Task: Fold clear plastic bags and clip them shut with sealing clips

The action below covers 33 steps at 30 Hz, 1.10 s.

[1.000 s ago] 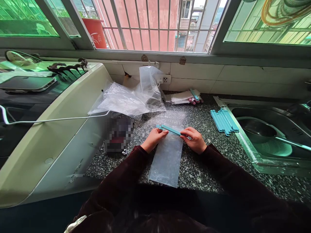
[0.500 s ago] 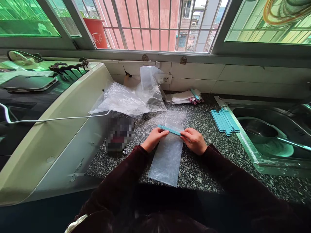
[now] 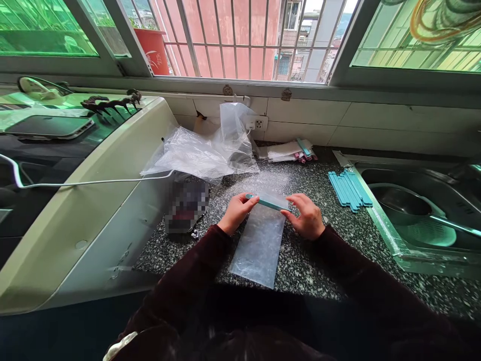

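A clear plastic bag [image 3: 259,245] lies flat on the speckled granite counter [image 3: 323,260] in front of me. Across its far end sits a teal plastic strip [image 3: 267,201]. My left hand [image 3: 236,213] pinches the strip's left end with the bag. My right hand [image 3: 306,216] pinches the strip's right end, its outer fingers lifted. Both sleeves are dark red.
A pile of teal strips [image 3: 348,188] lies beside the steel sink [image 3: 417,210]. Crumpled clear bags [image 3: 205,150] sit near the wall, finished bags with strips [image 3: 289,149] behind. A white appliance [image 3: 75,200] with a phone [image 3: 48,126] and a cable stands at left.
The strip has slid a little to the right along the bag's top edge. My right hand's fingers have lifted and spread somewhat; my left hand has stayed at the strip's left end.
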{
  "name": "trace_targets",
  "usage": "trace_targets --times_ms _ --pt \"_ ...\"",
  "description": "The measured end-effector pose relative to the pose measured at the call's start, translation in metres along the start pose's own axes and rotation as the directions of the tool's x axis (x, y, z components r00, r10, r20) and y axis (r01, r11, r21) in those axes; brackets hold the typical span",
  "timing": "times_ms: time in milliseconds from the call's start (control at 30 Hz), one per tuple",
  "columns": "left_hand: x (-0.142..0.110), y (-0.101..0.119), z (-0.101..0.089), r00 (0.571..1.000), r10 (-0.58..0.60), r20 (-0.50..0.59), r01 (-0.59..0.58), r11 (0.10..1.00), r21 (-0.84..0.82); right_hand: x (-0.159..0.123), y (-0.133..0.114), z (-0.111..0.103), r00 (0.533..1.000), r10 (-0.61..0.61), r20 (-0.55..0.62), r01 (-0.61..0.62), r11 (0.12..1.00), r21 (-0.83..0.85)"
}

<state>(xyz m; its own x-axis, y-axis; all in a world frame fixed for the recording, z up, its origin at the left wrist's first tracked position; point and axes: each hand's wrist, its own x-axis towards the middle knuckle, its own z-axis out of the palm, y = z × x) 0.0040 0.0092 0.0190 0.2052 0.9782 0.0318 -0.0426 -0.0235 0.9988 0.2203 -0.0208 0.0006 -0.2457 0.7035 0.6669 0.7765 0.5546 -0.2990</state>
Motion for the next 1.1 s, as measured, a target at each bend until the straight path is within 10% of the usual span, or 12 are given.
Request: trace_targets --times_ms 133,267,367,1100 --pt "-0.001 0.002 -0.002 0.998 0.044 0.039 -0.044 0.999 -0.004 0.005 0.009 -0.006 0.914 0.373 0.158 -0.405 0.832 0.38" --pt "-0.002 0.004 -0.003 0.993 0.056 0.102 -0.059 0.998 0.032 0.011 0.007 -0.011 0.751 0.385 0.537 -0.649 0.581 0.492" --pt "-0.003 0.007 -0.004 0.988 0.059 0.145 -0.068 0.996 0.058 0.013 0.0 -0.013 0.703 0.383 0.599 -0.697 0.538 0.474" --pt "0.006 0.0 -0.013 0.951 0.302 0.065 -0.306 0.893 0.331 0.014 -0.007 -0.013 0.806 0.371 0.462 -0.562 0.724 0.399"
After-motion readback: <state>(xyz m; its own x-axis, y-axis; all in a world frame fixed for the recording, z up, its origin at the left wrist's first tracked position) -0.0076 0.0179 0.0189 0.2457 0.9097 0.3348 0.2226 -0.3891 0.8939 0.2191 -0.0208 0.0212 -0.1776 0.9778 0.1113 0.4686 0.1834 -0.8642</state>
